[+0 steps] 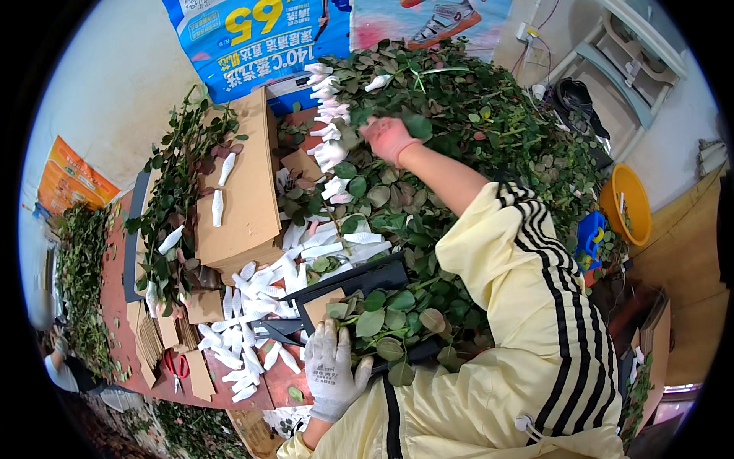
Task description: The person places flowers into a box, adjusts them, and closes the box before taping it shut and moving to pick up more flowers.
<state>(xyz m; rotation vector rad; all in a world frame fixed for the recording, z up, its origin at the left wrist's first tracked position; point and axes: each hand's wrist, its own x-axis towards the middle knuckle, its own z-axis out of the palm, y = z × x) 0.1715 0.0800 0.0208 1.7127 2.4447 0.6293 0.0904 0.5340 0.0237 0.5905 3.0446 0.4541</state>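
Note:
My left hand [333, 376], in a white glove, lies with its fingers stretched out and thumb apart at the near edge of a black tray [353, 280]. Its fingertips touch a small piece of cardboard [321, 308] beside leafy stems [390, 321] lying in the tray. Farther off, my right hand [390, 139], in a pinkish glove, reaches over the big heap of leafy stems [489, 145]. It is close to a row of flower heads in white net sleeves [330, 155]. Its fingers are partly blurred, and whether they grip a stem is unclear.
Loose white net sleeves [248, 336] are scattered over the reddish table [122, 283]. A cardboard stack [237, 191] stands at the left, with more leafy stems [164, 199] beside it. Red scissors [177, 370] lie near the front edge. An orange basin [625, 203] is at the right.

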